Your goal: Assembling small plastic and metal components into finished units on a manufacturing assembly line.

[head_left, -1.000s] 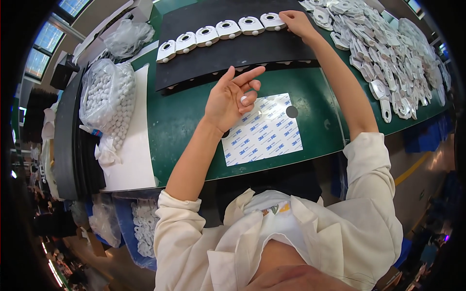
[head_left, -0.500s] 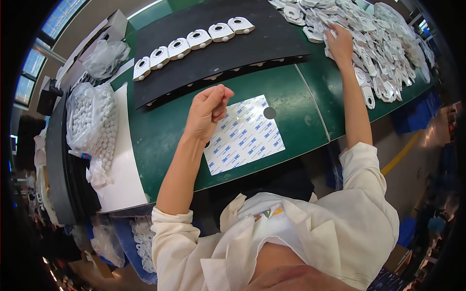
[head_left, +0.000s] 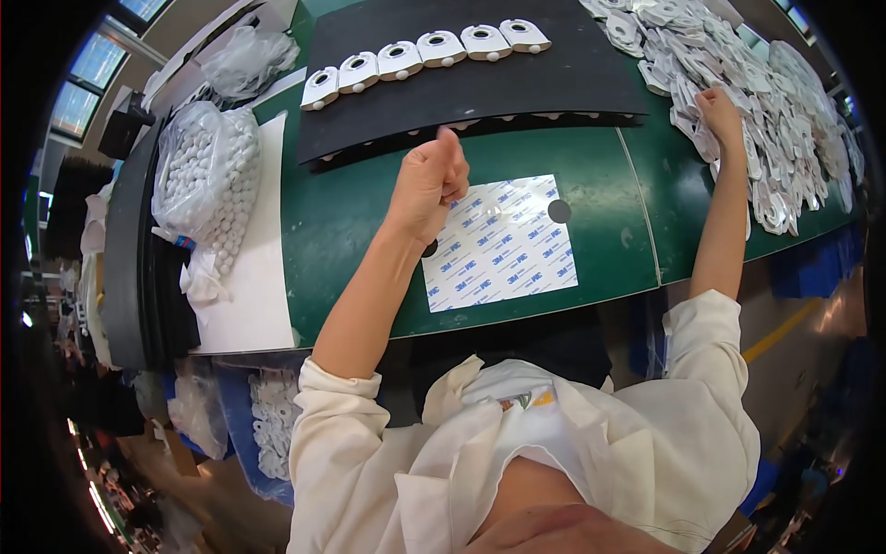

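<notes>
Right hand [head_left: 723,120] over the pile [head_left: 771,162], fingers bent in and thumb against forefinger; in the head view I cannot tell whether it grips one of the white pieces or only hovers above them. The left hand [head_left: 430,180] makes a loose fist in front of the black board [head_left: 517,88], thumb up, above the sheet's top left corner; whether anything is tucked inside it, I cannot tell.

Six white parts [head_left: 445,52] stand side by side in one slanting row on the board, each rounded at one end with a dark round hole, smooth and slightly glossy like plastic. Six small white balls [head_left: 448,61] go with them, one at the near edge of each part. The board is flat, matt and dark, with several white bits peeking out beneath its near edge.

One sheet [head_left: 508,249], square-cornered, shiny white with blue print, lies on the green table [head_left: 337,217]. Two dark discs, one at its right edge [head_left: 559,211] and one at its left [head_left: 430,249], sit there, the left one partly behind the wrist.

To the left, one clear, wrinkled bag [head_left: 205,171] bulges with white balls, too many to count, on a smooth white panel [head_left: 254,309]. The pile at the far right is likewise past counting: flat white pieces, some with rings, overlapping every way. Below the table's edge, one blue bin [head_left: 240,415] holds more small white pieces.
</notes>
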Demonstrator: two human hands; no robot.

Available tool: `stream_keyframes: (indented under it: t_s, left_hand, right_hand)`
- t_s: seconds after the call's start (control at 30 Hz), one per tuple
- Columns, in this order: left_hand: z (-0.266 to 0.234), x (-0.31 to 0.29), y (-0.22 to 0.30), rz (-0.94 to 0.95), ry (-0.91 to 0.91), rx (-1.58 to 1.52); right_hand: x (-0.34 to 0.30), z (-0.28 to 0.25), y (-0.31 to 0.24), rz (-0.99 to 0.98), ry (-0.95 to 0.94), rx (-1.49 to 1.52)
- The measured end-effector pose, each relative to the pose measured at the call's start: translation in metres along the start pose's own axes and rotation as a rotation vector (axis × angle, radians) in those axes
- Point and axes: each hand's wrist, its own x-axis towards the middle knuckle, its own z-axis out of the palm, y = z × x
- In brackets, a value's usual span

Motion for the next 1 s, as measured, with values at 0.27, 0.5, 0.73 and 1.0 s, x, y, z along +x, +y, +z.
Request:
stream_keyframes:
  t_s: [0.27,0.5,0.73,1.0]
  left_hand:
    - [-0.003,0.004,0.005,-0.142,-0.024,-0.316]
    - [0.001,0.006,0.002,-0.056,0.061,-0.230]
    - [0.004,0.007,0.005,-0.124,0.134,-0.099]
    - [-0.008,0.008,0.003,-0.044,0.012,-0.110]
  right_hand:
    - [-0.010,-0.015,-0.007,0.188,-0.147,0.085]
    - [-0.036,-0.044,-0.021,0.149,-0.136,-0.021]
    - [-0.116,-0.078,-0.109,-0.217,0.014,0.306]
    - [-0.237,-0.008,-0.229,-0.246,-0.679,1.184]
